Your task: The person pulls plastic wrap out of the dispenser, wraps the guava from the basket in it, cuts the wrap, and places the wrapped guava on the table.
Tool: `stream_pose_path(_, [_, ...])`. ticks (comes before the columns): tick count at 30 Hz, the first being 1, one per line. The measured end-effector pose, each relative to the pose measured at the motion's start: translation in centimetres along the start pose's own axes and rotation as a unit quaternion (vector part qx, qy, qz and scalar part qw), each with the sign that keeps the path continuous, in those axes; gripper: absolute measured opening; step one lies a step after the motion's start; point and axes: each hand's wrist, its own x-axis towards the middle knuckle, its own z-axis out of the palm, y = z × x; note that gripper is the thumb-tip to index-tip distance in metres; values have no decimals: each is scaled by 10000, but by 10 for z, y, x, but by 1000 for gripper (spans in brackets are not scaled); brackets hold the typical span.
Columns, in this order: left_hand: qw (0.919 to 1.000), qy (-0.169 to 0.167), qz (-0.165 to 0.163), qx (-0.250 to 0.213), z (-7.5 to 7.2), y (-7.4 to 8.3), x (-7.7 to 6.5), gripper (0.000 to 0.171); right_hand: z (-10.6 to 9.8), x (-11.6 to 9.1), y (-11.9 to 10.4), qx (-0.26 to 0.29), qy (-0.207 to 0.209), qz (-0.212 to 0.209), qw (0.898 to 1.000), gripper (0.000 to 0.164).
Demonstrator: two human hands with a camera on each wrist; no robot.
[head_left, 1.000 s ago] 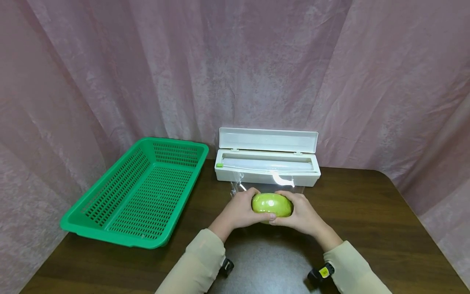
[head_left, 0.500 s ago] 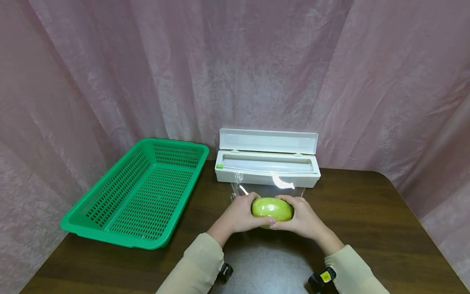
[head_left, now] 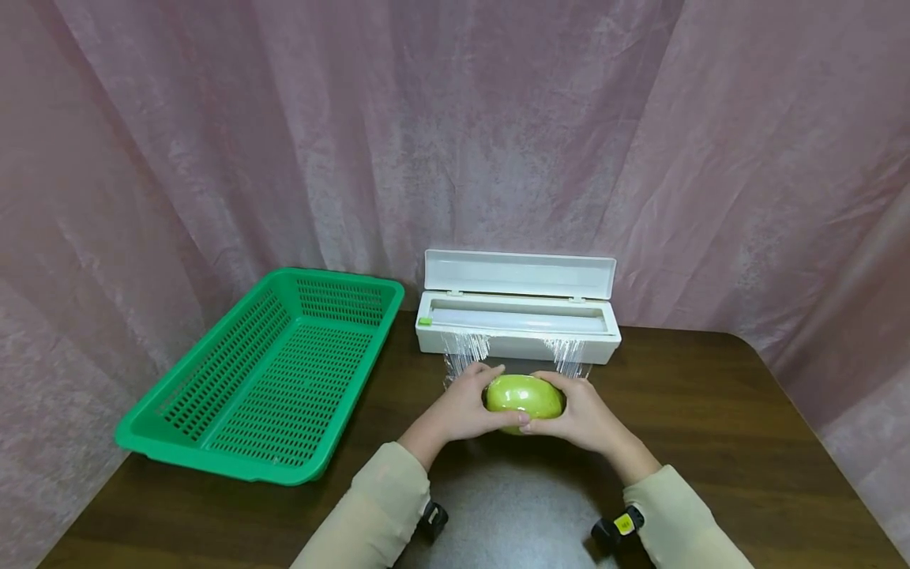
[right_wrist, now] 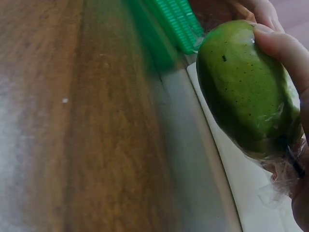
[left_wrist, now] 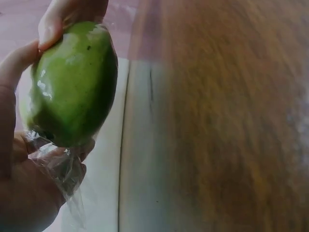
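A green mango (head_left: 524, 395) with clear cling film around it is held between both hands in front of the wrap dispenser. My left hand (head_left: 462, 409) grips its left end and my right hand (head_left: 584, 412) its right end, thumbs meeting on the near side. In the left wrist view, crumpled film (left_wrist: 65, 169) bunches at one end of the mango; the right wrist view shows a dark stem (right_wrist: 291, 158) there. Pleated film (head_left: 465, 349) runs from the dispenser toward the mango on both sides. The fingers on the mango's far side are partly hidden.
The white cling film dispenser (head_left: 515, 348) stands at the back with its lid (head_left: 519, 273) up and a film roll (head_left: 519, 320) inside. A green plastic basket (head_left: 387, 332) sits on the left of the brown wooden table (head_left: 718, 442). A pink curtain (head_left: 526, 126) hangs behind.
The mango and both hands shifted slightly toward me, then back toward the dispenser. The film between them, taut and glossy before, now hangs in slack pleats at both sides.
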Motion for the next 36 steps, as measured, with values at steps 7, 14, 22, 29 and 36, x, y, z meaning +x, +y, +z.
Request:
stream_pose_path(7, [9994,94,233,221,-10,8,1,102,-2,5,1,-93,-126,88,9998,66])
stream_pose_path(14, [9791,-275,771,1860,-6,19,-2,108,-5,7,1,82,-409,529,9977,71])
stream_pose_path(22, [9599,234,965,2623,2,22,1,91,-4,7,0,-158,-421,430,9981,72])
stream_pose_path(29, [9633,161,850,2541,-2,23,10,86,-4,6,-1,-577,-293,233,9976,86])
stream_pose_path(36, [9712,-26,568,2313,-7,18,20,88,-2,4,0,-918,-244,-175,9953,100])
